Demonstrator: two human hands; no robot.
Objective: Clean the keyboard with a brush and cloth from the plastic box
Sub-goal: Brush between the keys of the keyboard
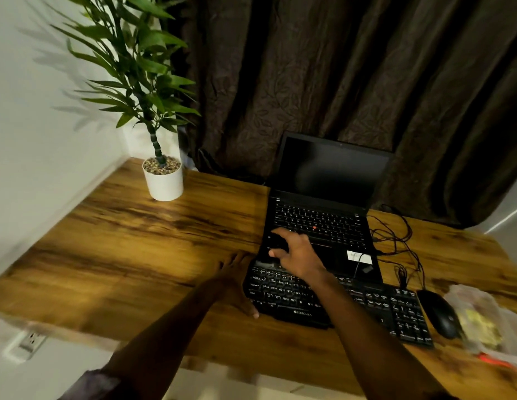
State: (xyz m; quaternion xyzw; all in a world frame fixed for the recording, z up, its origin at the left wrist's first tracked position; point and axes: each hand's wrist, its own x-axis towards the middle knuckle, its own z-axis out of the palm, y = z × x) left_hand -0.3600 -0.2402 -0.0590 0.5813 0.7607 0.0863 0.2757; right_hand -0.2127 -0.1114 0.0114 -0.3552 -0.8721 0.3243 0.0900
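Here, flat black keyboard, grainy desk.

A home desk corner: a wooden bench carries a laptop and potted plant, with dark curtains behind.

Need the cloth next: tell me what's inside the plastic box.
Through the wall of the clear plastic box, what looks like a yellow cloth shows. Blur hides whatever else lies inside.
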